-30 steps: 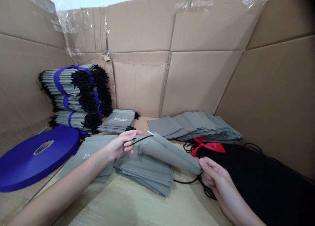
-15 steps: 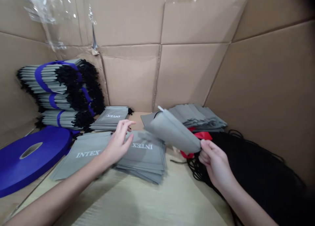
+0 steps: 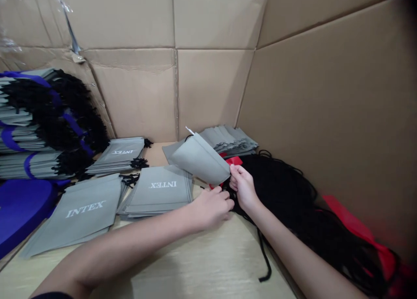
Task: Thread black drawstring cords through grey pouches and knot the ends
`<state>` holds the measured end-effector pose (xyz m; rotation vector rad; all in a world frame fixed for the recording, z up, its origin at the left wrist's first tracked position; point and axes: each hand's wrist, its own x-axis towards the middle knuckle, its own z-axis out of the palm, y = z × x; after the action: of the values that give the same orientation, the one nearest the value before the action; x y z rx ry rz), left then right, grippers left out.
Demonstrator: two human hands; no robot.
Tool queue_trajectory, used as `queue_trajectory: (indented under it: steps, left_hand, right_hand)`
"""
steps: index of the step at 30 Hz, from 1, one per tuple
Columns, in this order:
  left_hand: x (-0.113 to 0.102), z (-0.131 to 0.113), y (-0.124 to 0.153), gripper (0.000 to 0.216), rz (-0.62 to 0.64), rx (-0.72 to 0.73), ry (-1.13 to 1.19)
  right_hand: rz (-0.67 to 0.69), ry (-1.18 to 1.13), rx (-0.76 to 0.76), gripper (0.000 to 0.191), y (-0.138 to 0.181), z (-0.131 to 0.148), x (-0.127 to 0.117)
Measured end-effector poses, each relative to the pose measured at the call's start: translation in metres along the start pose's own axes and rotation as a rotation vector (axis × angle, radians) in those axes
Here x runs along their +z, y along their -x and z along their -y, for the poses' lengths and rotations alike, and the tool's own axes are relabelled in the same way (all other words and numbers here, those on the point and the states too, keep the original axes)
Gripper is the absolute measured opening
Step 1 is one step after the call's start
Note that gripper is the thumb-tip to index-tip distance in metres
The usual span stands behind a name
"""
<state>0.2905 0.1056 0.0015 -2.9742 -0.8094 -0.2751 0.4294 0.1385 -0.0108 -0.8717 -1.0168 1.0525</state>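
My right hand (image 3: 243, 186) pinches the lower corner of a grey fabric pouch (image 3: 203, 158), which is held tilted in the air. A thin, pale-tipped rod (image 3: 189, 130) sticks out of the pouch's far end. Just below, my left hand (image 3: 213, 208) has its fingers curled over the near ends of a heap of black cords (image 3: 276, 182). How many cords are in its fingers is hidden. To the left lie a stack of grey pouches (image 3: 159, 192) printed INTEX and a second such stack (image 3: 86, 208). Black cord tufts show at their edges.
Behind the held pouch is a pile of plain grey pouches (image 3: 224, 140). Strapped pouch bundles (image 3: 39, 129) and a blue strap roll (image 3: 22, 208) stand at left, near a smaller pouch stack (image 3: 119, 153). Red ribbon (image 3: 352, 221) lies by the cords. Cardboard walls (image 3: 137, 86) enclose the table.
My left hand has moved right from above the INTEX stack to the black cords, and its fingers have closed. The right hand still holds the pouch. The view has turned right.
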Motion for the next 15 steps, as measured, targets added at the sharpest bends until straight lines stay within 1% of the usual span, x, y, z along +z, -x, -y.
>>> queue_trajectory:
  steps: [2,4,7,9,10,12,15]
  left_hand:
    - [0.007,-0.004,-0.005,0.022,0.003,-0.02,-0.029]
    - [0.007,-0.008,-0.004,0.018,0.002,-0.013,-0.01]
    - [-0.007,-0.016,0.008,0.011,0.015,0.075,0.17]
    - [-0.02,-0.021,0.023,0.007,0.038,0.158,0.322]
    - [-0.027,-0.022,0.031,0.008,0.047,0.178,0.358]
    - [-0.038,-0.022,0.047,0.013,0.061,0.161,0.38]
    - [-0.048,-0.014,0.07,0.028,0.062,0.02,0.375]
  right_hand:
    - [0.021,0.008,0.011,0.032,0.001,0.0,0.0]
    - [0.038,0.014,0.019,0.032,0.001,-0.002,0.001]
    - [0.054,0.019,0.031,0.031,-0.001,-0.004,0.0]
    - [0.054,0.02,0.036,0.032,-0.003,-0.006,-0.001]
    - [0.053,0.022,0.038,0.032,-0.005,-0.007,-0.002]
    - [0.053,0.027,0.038,0.033,-0.007,-0.009,-0.003]
    - [0.068,0.042,0.042,0.032,-0.009,-0.01,-0.004]
